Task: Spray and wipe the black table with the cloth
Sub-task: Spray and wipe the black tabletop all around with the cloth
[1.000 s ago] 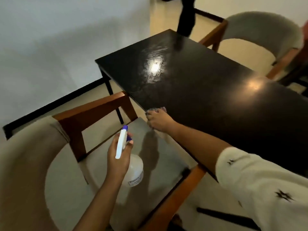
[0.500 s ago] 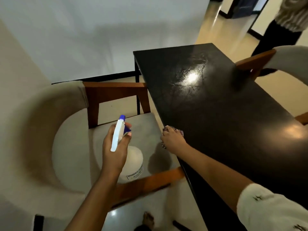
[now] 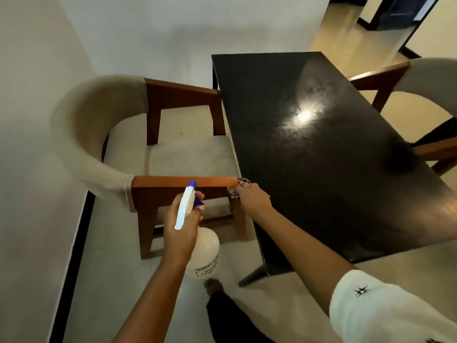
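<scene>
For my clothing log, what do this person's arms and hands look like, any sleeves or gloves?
The left hand and right hand are bare, no gloves, no watch or rings visible. The right arm wears an off-white short sleeve with small black star marks; the left arm shows no sleeve in view.

On my feed the left forearm comes up from the bottom, and the left hand [image 3: 184,219] has its fingers wrapped round the neck of the spray bottle [image 3: 204,253]. The right arm's stretched forward, white sleeve [image 3: 385,308] at the shoulder. The right hand [image 3: 252,200] is knuckles-up, fingers curled over the cloth [image 3: 243,180].
</scene>
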Demonstrator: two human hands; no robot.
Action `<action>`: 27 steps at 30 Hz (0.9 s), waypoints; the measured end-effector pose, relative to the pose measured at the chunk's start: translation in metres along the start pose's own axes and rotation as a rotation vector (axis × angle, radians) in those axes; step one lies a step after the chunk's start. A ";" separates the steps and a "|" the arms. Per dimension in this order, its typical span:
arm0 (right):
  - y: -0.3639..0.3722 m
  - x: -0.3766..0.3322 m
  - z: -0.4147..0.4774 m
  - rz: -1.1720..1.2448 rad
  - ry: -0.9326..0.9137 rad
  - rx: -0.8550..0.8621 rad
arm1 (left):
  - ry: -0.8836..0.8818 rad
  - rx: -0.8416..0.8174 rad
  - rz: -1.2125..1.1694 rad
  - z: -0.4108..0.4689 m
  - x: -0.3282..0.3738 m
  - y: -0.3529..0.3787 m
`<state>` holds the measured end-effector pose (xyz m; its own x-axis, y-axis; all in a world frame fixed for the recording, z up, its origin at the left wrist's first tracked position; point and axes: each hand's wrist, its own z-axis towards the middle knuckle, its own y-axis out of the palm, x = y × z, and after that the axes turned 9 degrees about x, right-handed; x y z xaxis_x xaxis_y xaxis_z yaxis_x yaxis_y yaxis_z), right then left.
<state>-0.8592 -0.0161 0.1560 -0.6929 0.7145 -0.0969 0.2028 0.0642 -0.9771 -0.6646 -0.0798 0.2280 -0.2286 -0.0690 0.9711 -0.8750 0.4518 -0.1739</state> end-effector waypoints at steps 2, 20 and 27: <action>0.016 -0.002 -0.037 -0.100 0.032 -0.099 | -0.061 0.005 -0.006 -0.032 -0.007 0.001; -0.027 0.208 0.071 0.155 0.127 0.155 | -0.166 0.285 0.048 -0.130 0.008 0.106; 0.025 0.165 -0.032 0.246 -0.487 0.187 | -0.242 0.464 0.018 -0.157 0.018 0.144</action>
<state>-0.9460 0.1255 0.1221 -0.8884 0.2868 -0.3584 0.3032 -0.2196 -0.9273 -0.7275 0.1237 0.2460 -0.2891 -0.2933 0.9113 -0.9546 0.0171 -0.2973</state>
